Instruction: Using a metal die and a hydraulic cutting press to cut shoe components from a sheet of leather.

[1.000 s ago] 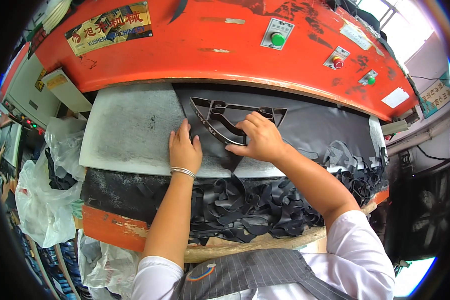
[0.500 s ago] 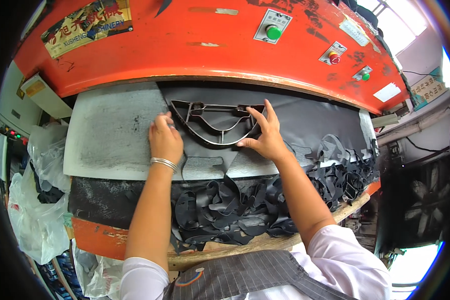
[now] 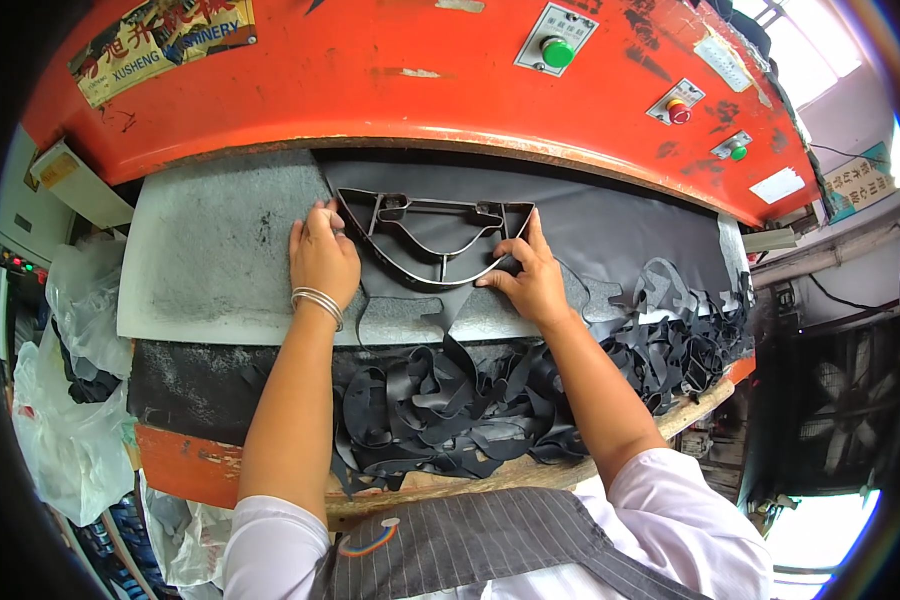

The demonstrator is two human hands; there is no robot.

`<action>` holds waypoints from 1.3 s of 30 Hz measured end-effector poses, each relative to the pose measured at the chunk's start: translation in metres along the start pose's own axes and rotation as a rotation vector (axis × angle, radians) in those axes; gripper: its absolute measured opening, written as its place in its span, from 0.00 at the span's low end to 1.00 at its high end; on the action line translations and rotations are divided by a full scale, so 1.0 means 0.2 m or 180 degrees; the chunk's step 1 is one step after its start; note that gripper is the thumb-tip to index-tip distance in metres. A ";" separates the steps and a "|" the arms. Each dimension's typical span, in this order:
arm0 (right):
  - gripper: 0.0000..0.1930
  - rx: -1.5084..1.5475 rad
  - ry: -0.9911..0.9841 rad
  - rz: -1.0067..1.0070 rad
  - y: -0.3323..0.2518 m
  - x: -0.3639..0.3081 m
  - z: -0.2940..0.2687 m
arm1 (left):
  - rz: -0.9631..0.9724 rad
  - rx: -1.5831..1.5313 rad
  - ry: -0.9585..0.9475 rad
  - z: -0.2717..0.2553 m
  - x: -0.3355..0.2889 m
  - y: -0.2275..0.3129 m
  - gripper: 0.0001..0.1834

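Note:
A curved metal cutting die (image 3: pixel 444 272), with a bow-shaped outer blade and inner struts, lies on a smooth black sheet (image 3: pixel 620 210) that looks like leather. My right hand (image 3: pixel 532 283) grips the die's right side, index finger up along its corner, thumb at the lower curve. Beside the die's left side is my left hand (image 3: pixel 324 262), its fingers curled close to the sheet's left edge. Whether those fingers pinch the sheet or touch the die is hidden. Both lie on a worn pale cutting board (image 3: pixel 190 240).
An orange press beam (image 3: pixel 370 100) spans the far side, carrying a green button (image 3: pixel 557 52) and a red one (image 3: pixel 679 112). Tangled black offcuts (image 3: pixel 450 410) hang over the near edge. Plastic bags (image 3: pixel 65 430) stand at left; a fan (image 3: pixel 840 400) is at right.
My left hand has come closer to the die's left side. The right fingers have shifted from the die's top bar to its outer right side. The whole view has tilted slightly.

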State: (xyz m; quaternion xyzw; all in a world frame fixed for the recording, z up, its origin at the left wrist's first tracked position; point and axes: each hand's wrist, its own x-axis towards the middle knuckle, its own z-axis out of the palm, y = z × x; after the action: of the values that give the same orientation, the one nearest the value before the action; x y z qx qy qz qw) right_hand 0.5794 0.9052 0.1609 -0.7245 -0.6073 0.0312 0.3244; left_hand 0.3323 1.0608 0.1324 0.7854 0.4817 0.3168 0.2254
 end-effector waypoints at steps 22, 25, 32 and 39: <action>0.41 0.1566 0.1381 0.0422 0.09 -0.04 -0.66 | -0.0383 -0.0532 0.0855 -0.17 -0.15 0.12 0.15; 0.31 0.3193 0.3578 0.1054 0.24 0.06 -1.25 | -0.0100 -0.1600 -0.0070 -0.25 -0.23 0.58 0.08; 0.43 0.0437 0.4083 0.1930 0.62 0.22 -1.62 | 0.2662 -0.1239 0.1038 -0.36 -0.26 1.49 0.02; 0.38 0.1975 0.3327 0.0656 0.44 -0.13 -1.61 | 0.2209 0.0341 -0.0080 -0.45 -0.24 1.58 0.10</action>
State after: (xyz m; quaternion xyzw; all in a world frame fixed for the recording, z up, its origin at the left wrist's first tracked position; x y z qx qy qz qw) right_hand 0.7900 0.7381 0.3599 -0.5708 -0.2574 -0.1215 0.7702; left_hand 0.4455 0.8838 0.3910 0.9169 0.1992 0.3391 0.0688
